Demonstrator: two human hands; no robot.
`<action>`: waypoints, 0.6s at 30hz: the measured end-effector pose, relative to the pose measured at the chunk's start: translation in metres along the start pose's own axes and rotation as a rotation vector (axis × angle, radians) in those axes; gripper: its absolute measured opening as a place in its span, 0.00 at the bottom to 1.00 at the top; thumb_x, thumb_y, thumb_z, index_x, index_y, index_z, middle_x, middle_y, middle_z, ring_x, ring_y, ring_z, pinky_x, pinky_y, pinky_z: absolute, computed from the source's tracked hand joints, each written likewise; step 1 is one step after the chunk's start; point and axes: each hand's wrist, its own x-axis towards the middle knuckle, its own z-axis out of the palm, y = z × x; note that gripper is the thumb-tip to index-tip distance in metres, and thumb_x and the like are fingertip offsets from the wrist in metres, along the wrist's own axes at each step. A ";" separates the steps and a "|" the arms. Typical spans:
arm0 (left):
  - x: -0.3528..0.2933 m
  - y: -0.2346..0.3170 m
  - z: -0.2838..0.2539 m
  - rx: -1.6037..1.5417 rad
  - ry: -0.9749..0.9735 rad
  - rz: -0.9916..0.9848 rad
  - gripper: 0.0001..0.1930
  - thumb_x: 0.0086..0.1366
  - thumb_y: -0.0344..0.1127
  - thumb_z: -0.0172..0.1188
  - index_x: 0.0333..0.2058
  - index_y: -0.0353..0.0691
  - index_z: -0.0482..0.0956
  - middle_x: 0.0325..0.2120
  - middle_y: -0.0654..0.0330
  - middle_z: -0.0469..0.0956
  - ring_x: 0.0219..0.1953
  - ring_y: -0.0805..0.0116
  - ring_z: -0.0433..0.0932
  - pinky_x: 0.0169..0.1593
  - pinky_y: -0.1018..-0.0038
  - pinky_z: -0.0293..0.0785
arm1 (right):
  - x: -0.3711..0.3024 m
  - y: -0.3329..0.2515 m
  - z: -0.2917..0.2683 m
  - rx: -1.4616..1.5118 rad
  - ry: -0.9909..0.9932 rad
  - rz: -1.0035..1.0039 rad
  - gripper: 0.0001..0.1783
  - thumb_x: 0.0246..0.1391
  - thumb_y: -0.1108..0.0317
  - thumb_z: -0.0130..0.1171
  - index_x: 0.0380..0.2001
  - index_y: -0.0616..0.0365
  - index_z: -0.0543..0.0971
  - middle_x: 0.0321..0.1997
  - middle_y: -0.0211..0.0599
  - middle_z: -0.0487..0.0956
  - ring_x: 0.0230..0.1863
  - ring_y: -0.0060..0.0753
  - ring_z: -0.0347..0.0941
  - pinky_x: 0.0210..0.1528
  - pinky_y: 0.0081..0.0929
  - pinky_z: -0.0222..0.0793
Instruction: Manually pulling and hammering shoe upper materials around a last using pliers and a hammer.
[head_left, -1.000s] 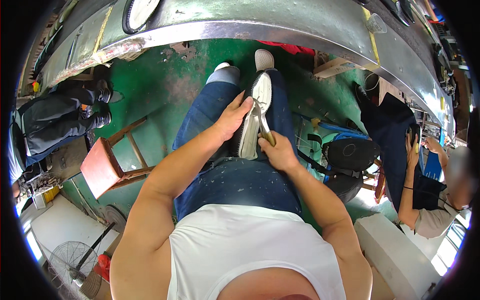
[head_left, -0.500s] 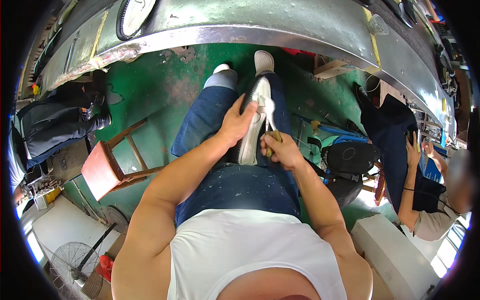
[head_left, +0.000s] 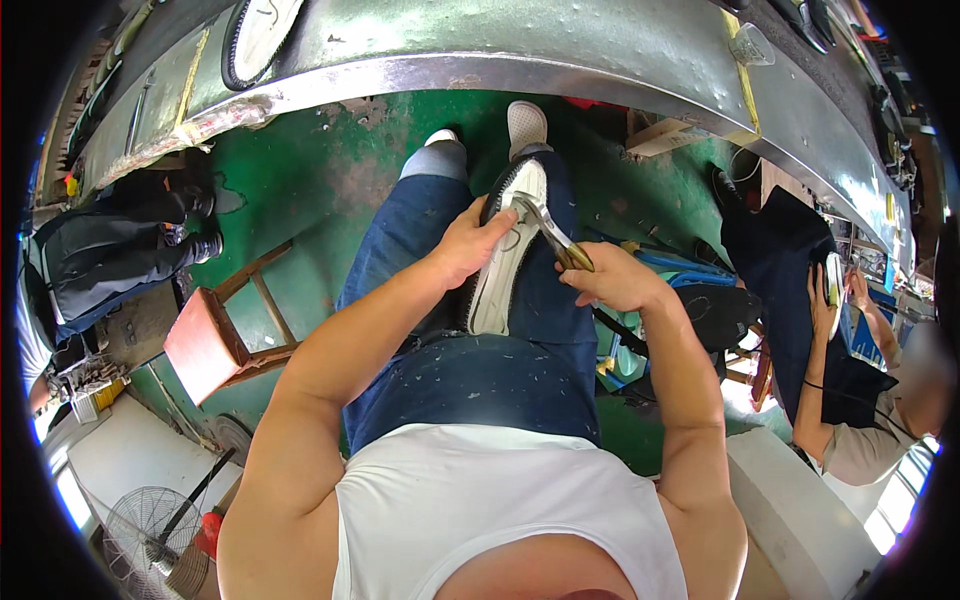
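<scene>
A shoe [head_left: 497,277] rests along my thighs, its pale underside up and its dark, ridged edge showing. My left hand [head_left: 467,243] is closed round the shoe's left side, the thumb lying over the underside. My right hand [head_left: 620,276] grips a pair of pliers [head_left: 551,230] with metal jaws and yellowish handles. The jaws are at the front part of the underside, close to my left thumb. Whether they pinch any material is too small to tell.
Ahead runs a metal-topped bench [head_left: 440,40] bearing another upturned shoe [head_left: 258,38] and a clear cup [head_left: 752,45]. A reddish stool [head_left: 208,345] stands at left, with a fan [head_left: 150,530] behind it. A black bag [head_left: 715,315] is at right, near a seated co-worker [head_left: 865,420].
My right hand has moved right and slightly forward, and the pliers have swung from nearly upright to a slant. My left hand still holds the shoe in nearly the same place.
</scene>
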 end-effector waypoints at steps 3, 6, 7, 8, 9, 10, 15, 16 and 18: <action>-0.002 -0.002 -0.003 0.005 -0.039 0.010 0.35 0.69 0.49 0.60 0.66 0.34 0.60 0.53 0.52 0.76 0.54 0.66 0.75 0.57 0.70 0.71 | -0.005 -0.018 -0.005 -0.227 0.055 -0.064 0.12 0.63 0.65 0.56 0.42 0.64 0.75 0.31 0.30 0.76 0.28 0.25 0.75 0.32 0.25 0.76; -0.003 -0.004 -0.001 0.058 -0.059 0.040 0.35 0.69 0.49 0.60 0.67 0.34 0.60 0.53 0.53 0.76 0.54 0.65 0.74 0.58 0.70 0.70 | -0.001 -0.008 0.008 -0.221 0.118 -0.140 0.12 0.64 0.63 0.56 0.38 0.63 0.75 0.29 0.32 0.78 0.28 0.25 0.76 0.32 0.27 0.74; -0.002 -0.006 0.001 0.061 -0.028 0.065 0.35 0.69 0.49 0.60 0.67 0.34 0.60 0.53 0.52 0.76 0.54 0.66 0.74 0.59 0.70 0.70 | 0.004 0.004 0.021 -0.044 0.157 -0.159 0.13 0.63 0.62 0.56 0.35 0.63 0.74 0.29 0.36 0.79 0.27 0.25 0.76 0.33 0.28 0.73; -0.001 -0.008 0.004 0.066 -0.002 0.087 0.35 0.69 0.49 0.59 0.67 0.34 0.61 0.53 0.52 0.75 0.55 0.66 0.74 0.59 0.70 0.69 | 0.012 0.025 0.038 0.144 0.189 -0.163 0.13 0.64 0.61 0.55 0.36 0.63 0.75 0.28 0.33 0.79 0.25 0.24 0.75 0.29 0.27 0.71; -0.004 -0.005 0.009 0.067 -0.003 0.085 0.35 0.69 0.49 0.59 0.67 0.34 0.61 0.53 0.52 0.75 0.55 0.66 0.74 0.59 0.70 0.69 | 0.017 0.036 0.054 0.269 0.196 -0.108 0.13 0.64 0.61 0.56 0.38 0.62 0.76 0.28 0.32 0.78 0.26 0.23 0.74 0.27 0.25 0.69; -0.008 0.002 0.017 0.067 0.054 0.109 0.34 0.69 0.49 0.59 0.66 0.34 0.63 0.53 0.52 0.76 0.54 0.66 0.74 0.59 0.71 0.69 | 0.020 0.043 0.063 0.392 0.203 -0.054 0.12 0.65 0.61 0.56 0.39 0.61 0.76 0.28 0.31 0.78 0.26 0.22 0.73 0.25 0.23 0.68; 0.003 0.003 0.019 0.089 0.057 0.084 0.31 0.69 0.51 0.58 0.62 0.33 0.70 0.49 0.50 0.79 0.50 0.65 0.77 0.55 0.70 0.71 | 0.021 0.062 0.061 0.787 0.022 -0.086 0.16 0.63 0.61 0.59 0.45 0.63 0.75 0.33 0.33 0.77 0.30 0.23 0.73 0.22 0.16 0.64; 0.003 0.003 0.022 0.092 0.050 0.083 0.31 0.69 0.51 0.58 0.62 0.33 0.70 0.49 0.50 0.79 0.50 0.65 0.77 0.55 0.70 0.71 | 0.021 0.071 0.052 0.915 -0.129 -0.084 0.18 0.63 0.60 0.60 0.47 0.65 0.75 0.35 0.35 0.77 0.31 0.24 0.74 0.21 0.15 0.63; 0.004 0.002 0.025 0.225 0.128 0.087 0.31 0.67 0.51 0.59 0.60 0.32 0.72 0.46 0.50 0.80 0.47 0.64 0.79 0.52 0.69 0.73 | 0.013 0.069 0.038 1.001 -0.217 -0.102 0.22 0.62 0.60 0.61 0.49 0.68 0.74 0.39 0.38 0.78 0.32 0.28 0.76 0.20 0.16 0.65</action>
